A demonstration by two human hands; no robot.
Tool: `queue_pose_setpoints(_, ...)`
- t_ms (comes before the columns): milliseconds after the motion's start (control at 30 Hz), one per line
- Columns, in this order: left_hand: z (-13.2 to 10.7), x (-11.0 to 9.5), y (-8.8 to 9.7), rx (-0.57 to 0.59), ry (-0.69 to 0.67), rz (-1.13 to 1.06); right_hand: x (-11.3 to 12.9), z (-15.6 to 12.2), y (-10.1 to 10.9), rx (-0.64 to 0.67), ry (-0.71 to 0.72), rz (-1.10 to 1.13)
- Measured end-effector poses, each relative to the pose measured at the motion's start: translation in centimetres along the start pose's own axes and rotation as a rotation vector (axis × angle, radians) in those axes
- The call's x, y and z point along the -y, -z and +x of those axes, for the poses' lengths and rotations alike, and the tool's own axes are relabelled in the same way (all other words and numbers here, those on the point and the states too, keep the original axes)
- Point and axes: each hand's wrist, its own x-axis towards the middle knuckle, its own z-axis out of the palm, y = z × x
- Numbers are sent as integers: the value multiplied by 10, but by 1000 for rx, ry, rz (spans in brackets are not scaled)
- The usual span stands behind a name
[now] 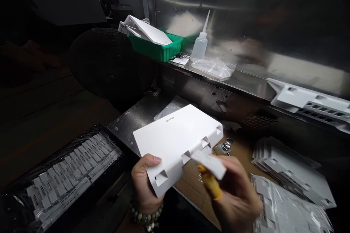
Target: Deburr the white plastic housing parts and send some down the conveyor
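Head view: the left hand's (pixel 144 185) grip clamps the near corner of a flat white plastic shell (pixel 177 140), tilted over the steel worktop's (pixel 136 116) front edge. The blurred right hand's (pixel 236 196) grip clenches a small white strip (pixel 209 164) and a yellow-handled tool (pixel 211 185).

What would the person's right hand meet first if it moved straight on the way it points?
Probably the notched edge of the white Huawei cover held by the left hand: the right hand, gripping a small white piece and a yellow-handled tool, points up-left at it. Blur leaves depth unsure.
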Motion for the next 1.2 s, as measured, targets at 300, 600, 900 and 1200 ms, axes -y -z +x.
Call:
queue_pose_setpoints(300, 17, -20, -2, 4, 202, -49, -48, 25, 77, -704, -216, 33)
queue_pose_setpoints(600, 28, -27, 9, 86, 292, -36, -62, 9, 79, -475, -452, 71)
queue_pose_setpoints(900, 12, -18, 2, 213, 233, -33, -59, 29, 56, -196, -842, 483)
queue_pose_setpoints(1200, 37, -18, 29, 252, 34, 390, -62, 23, 52, -240, -790, 476)
